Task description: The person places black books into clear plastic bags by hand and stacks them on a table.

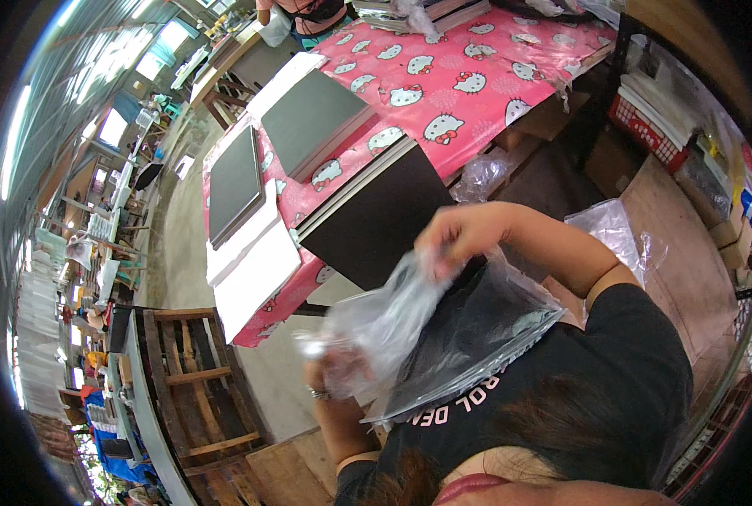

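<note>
A crumpled clear plastic bag (393,308) stretches between my two hands. My right hand (450,240) pinches its upper edge, fingers closed and slightly blurred. My left hand (340,367) is at the bag's lower left end; plastic film covers its fingers, so their grip is hidden. Against my chest, below the hands, lies a stack of clear plastic bags (485,346). Just beyond my right hand, a black hardcover book (384,223) leans at the table's near edge, its pages facing up and left.
The table has a pink patterned cover (443,93). On it are a thick dark book (315,118), a thinner dark one (234,185) and white sheets (258,257). A wooden pallet (199,379) stands left, a red basket (646,131) right. Another person (312,17) is beyond the table.
</note>
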Demonstrator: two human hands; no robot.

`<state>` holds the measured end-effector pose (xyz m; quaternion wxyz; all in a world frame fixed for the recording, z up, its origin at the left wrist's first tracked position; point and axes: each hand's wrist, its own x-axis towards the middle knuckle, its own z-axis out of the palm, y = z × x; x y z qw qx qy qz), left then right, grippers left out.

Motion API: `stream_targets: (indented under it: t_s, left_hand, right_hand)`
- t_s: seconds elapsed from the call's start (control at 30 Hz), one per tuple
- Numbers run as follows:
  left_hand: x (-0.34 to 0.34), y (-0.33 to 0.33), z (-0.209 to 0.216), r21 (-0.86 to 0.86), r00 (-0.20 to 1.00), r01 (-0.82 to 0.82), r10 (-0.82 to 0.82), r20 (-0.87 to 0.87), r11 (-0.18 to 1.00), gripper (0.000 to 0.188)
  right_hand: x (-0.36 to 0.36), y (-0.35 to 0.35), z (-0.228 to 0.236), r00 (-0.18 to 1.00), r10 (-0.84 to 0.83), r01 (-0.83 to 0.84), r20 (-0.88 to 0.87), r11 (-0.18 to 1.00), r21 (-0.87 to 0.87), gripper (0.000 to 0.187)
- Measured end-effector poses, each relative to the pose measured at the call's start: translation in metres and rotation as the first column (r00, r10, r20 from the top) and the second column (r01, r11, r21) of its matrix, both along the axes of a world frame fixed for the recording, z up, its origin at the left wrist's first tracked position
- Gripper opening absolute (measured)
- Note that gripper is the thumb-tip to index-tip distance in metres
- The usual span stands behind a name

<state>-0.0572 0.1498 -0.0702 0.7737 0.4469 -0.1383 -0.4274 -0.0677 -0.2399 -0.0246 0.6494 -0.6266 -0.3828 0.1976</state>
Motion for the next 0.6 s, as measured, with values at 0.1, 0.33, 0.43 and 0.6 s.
stream_targets:
  t_s: [0.1, 0.33, 0.43, 0.6]
  left_hand:
    - [-0.011, -0.051, 0.024, 0.483, 0.861, 0.098, -0.318, 0.397, 0.87, 0.034]
    - [0.026, 0.007, -0.034, -0.384, 0.994, -0.106, 0.107, -0.02, 0.917, 0.054]
    - [0.034, 0.007, -0.047, 0.086, 0.977, -0.039, 0.02, 0.213, 0.995, 0.057]
    - [0.052, -0.005, -0.041, -0.123, 0.936, -0.235, 0.258, 0.24, 0.964, 0.063]
  right_hand:
    - [-0.001, 0.004, 0.022, 0.859, -0.059, 0.4, -0.508, 0.695, 0.597, 0.025]
    - [-0.004, -0.017, 0.001, 0.996, 0.041, -0.05, -0.078, 0.993, -0.107, 0.021]
    - [0.005, -0.021, -0.004, 0.925, -0.11, 0.319, -0.364, 0.748, 0.583, 0.018]
    - [0.029, -0.029, -0.02, 0.893, 0.093, 0.238, -0.44, 0.731, 0.639, 0.027]
